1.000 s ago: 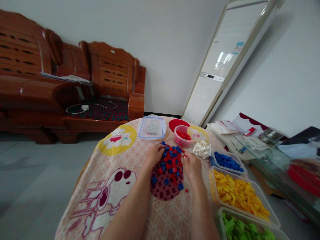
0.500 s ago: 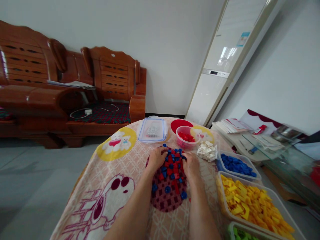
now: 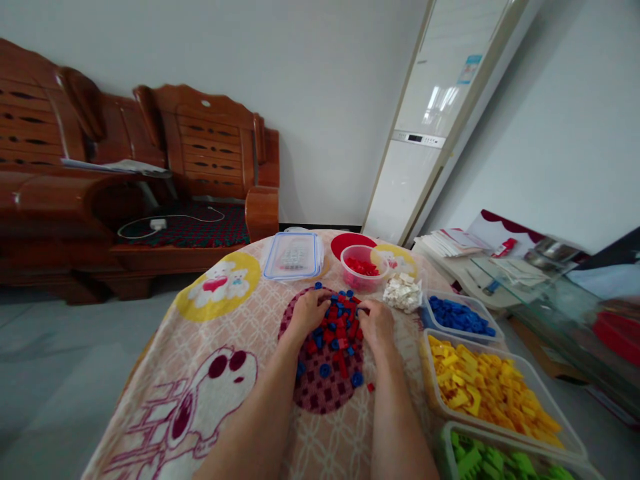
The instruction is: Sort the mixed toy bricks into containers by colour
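Observation:
A mixed pile of red and blue toy building blocks lies on the round dark-red patterned patch of the tablecloth. My left hand is at the pile's left edge, its fingers curled inward and their tips among the blocks; what they pinch is hidden. On the opposite side, my right hand has thumb and fingers closed at the pile's edge, with a small blue block showing at the fingertips. Nearer me, a round blue piece and a small red block lie apart from the heap.
Behind the pile are a clear lidded box, a pink-tinted bowl of red blocks and a red disc. White blocks sit to the right, beside tubs of blue, yellow and green blocks.
The view has swung slightly right, bringing more of the green tub into sight. Both hands stay at the pile with their fingers shifted, and the blocks between them look more bunched together.

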`<state>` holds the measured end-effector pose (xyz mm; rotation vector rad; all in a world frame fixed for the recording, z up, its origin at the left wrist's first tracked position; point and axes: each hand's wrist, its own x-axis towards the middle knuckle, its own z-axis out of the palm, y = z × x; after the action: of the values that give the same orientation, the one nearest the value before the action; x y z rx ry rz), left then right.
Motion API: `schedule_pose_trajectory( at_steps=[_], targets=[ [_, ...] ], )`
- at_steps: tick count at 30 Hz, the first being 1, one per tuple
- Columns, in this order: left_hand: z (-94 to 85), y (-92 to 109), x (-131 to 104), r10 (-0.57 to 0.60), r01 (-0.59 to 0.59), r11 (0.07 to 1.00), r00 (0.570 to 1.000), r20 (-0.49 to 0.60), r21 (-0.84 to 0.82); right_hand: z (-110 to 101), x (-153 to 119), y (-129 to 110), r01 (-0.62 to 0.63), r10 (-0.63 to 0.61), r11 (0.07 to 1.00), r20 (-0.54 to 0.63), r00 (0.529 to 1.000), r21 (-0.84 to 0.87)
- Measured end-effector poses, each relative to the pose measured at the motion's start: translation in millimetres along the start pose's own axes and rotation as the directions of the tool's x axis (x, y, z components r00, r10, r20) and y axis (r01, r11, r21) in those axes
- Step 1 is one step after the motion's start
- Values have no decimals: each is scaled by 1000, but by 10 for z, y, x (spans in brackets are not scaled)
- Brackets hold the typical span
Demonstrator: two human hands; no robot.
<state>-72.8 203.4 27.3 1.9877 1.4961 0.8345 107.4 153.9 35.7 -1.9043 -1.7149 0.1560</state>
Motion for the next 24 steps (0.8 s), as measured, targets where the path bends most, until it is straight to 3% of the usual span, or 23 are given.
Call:
schedule_pose_trajectory(
  at_steps=[5, 9, 13, 17, 20, 22, 24],
  targets=[
    [-58, -10, -19, -5, 6, 998, 1000, 15, -66, -122, 11, 46, -136, 211, 946, -238, 948, 295],
    [-226, -64, -58, -35, 36, 997, 999, 15, -66, -216, 39, 138, -215, 488, 737, -285, 825, 640],
    [-458, -60, -130, -25, 18, 997, 994, 105, 70, -298, 68, 325, -50, 682, 478, -334, 651, 877],
    [-601, -31, -198, -21, -17, 986, 972, 232, 164, -379, 63, 561, 157, 756, 313, -346, 556, 937],
    [-621, -14, -229, -48, -13, 980, 953, 301, 197, -442, 50, 626, 193, 790, 301, -357, 498, 934],
    [-608, 4, -241, -47, -17, 983, 939, 340, 182, -475, 47, 584, 169, 780, 344, -381, 496, 924],
    [-576, 32, -247, -13, -45, 989, 921, 390, 138, -488, 50, 490, 137, 756, 380, -392, 523, 915]
  ],
)
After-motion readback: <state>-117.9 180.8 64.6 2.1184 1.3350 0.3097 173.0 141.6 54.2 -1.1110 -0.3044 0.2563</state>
